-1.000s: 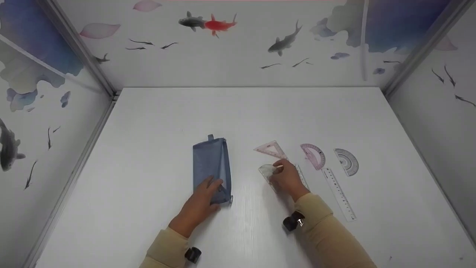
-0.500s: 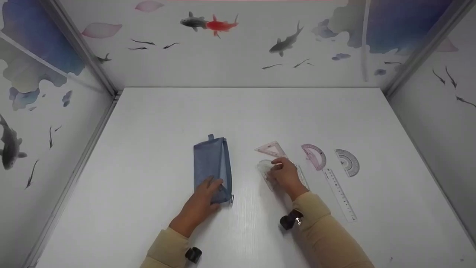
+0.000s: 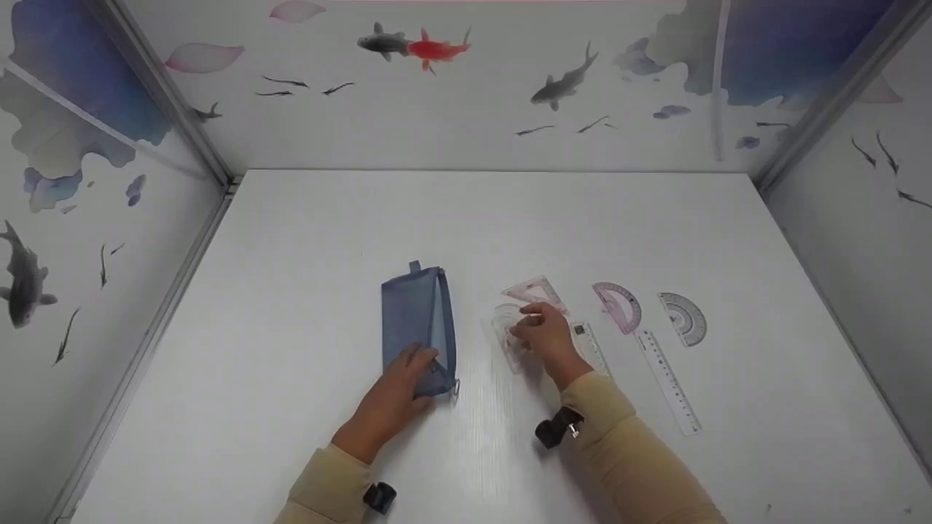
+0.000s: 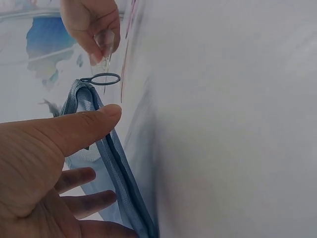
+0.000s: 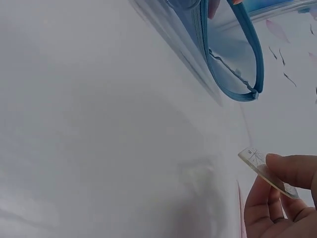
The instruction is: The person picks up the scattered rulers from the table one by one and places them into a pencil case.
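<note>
Leftmost, a tan sleeve (image 3: 328,480) with the left hand (image 3: 387,400) reaching over the near end of a blue mesh pouch (image 3: 408,313). Fingers loosely bent on its upper face, thumb apart from them at the near edge; how hard they press cannot be told. Pouch lies on the white table (image 3: 306,240), left of centre, small tab (image 3: 415,266) at its far end, zip edge (image 3: 451,327) on the right and parted. A dark ring (image 3: 456,388) projects at the near right corner.

Next, a clear printed plate (image 5: 256,161), well apart from the pouch, pinched between thumb and fingers of the right hand (image 3: 550,338). Plate tilted, fine radiating lines visible; fingers hide its full outline. Contact of its lower edge with the table: cannot tell. Just far of this hand lies a pink set square (image 3: 551,293).

Right of the hand, a clear ruled strip (image 3: 593,348), dark square at its far end, partly covered. Then a pink protractor (image 3: 613,308); a clear ruler (image 3: 668,382) slanting from far left to near right, far end just beside it. Rightmost, a clear protractor (image 3: 684,319), curved edge facing right.
</note>
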Action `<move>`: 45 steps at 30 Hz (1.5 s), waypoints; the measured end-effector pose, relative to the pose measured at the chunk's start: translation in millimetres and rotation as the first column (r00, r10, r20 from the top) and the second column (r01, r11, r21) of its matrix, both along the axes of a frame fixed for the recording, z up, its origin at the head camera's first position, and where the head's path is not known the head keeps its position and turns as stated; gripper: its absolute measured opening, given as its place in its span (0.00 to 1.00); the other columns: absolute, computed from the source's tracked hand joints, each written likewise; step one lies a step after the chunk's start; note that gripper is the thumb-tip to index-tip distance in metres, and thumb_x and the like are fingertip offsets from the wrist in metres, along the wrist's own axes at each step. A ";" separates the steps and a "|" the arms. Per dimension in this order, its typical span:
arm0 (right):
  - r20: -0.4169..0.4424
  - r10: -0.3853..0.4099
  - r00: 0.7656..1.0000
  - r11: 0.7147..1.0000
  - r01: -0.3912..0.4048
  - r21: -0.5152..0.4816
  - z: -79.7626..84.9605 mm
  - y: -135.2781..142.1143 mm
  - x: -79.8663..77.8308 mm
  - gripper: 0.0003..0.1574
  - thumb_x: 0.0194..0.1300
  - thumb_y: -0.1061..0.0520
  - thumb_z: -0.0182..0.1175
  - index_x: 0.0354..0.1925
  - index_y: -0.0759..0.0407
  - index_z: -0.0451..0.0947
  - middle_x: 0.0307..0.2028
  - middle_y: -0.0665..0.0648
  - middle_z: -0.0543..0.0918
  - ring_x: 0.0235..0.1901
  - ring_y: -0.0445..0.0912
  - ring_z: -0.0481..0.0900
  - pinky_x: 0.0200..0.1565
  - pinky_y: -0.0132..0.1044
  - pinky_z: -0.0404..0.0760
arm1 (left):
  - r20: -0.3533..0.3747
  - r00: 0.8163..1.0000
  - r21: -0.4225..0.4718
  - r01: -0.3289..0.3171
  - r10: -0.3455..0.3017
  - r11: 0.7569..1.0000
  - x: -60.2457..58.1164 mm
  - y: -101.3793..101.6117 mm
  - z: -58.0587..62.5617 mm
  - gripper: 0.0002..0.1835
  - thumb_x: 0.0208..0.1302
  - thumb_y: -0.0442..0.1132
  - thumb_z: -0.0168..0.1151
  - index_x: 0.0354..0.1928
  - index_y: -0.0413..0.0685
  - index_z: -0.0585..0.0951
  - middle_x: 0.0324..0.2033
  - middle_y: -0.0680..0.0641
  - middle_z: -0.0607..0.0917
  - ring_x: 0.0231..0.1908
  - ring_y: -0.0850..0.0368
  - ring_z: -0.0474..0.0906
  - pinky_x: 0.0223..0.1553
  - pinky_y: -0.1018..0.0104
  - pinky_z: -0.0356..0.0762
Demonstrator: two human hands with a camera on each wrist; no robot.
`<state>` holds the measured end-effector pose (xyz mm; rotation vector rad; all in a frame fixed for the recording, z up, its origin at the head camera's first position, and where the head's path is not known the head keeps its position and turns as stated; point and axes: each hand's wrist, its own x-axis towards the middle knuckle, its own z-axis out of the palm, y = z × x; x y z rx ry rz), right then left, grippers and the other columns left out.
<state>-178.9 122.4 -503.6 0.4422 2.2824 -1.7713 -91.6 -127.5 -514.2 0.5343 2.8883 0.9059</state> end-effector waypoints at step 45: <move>-0.063 0.065 0.996 0.991 -0.072 -0.111 7.9 -60.6 6.5 0.22 0.58 0.69 0.63 0.51 0.68 0.72 0.32 0.57 0.78 0.26 0.43 0.75 0.26 0.30 0.76 | 0.018 1.000 0.013 0.007 -0.007 1.000 2.5 -1.3 5.4 0.37 0.55 0.33 0.72 0.66 0.46 0.65 0.65 0.32 0.66 0.63 0.33 0.66 0.58 0.44 0.72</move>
